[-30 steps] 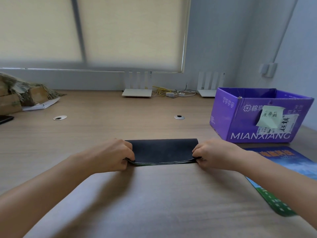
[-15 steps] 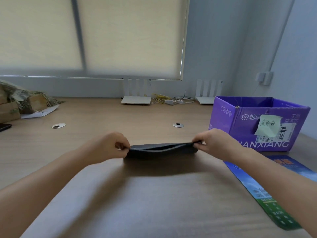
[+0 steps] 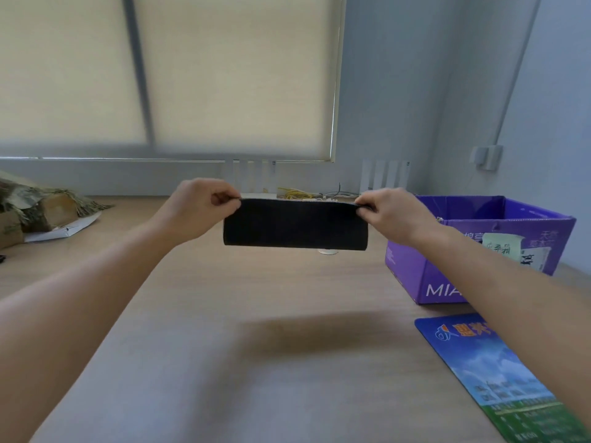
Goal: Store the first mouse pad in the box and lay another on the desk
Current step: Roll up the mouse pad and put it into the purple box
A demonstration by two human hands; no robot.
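Note:
A black mouse pad (image 3: pixel 295 224), folded in half, hangs in the air above the middle of the desk. My left hand (image 3: pixel 200 206) pinches its top left corner and my right hand (image 3: pixel 391 212) pinches its top right corner. An open purple cardboard box (image 3: pixel 425 279) stands on the desk to the right, just beyond my right forearm. A second mouse pad (image 3: pixel 499 375), printed in blue and green, lies flat on the desk in front of the box, partly under my right forearm.
Two white routers (image 3: pixel 385 177) and a tangle of cables (image 3: pixel 297 194) stand against the back wall under the window blind. A pile of cardboard and paper (image 3: pixel 38 215) lies at the far left. A round cable grommet (image 3: pixel 327 251) peeks out below the black pad.
Both hands have lifted the folded black mouse pad off the desk and raised it, so that it now hangs by its top edge. The view has tilted upward.

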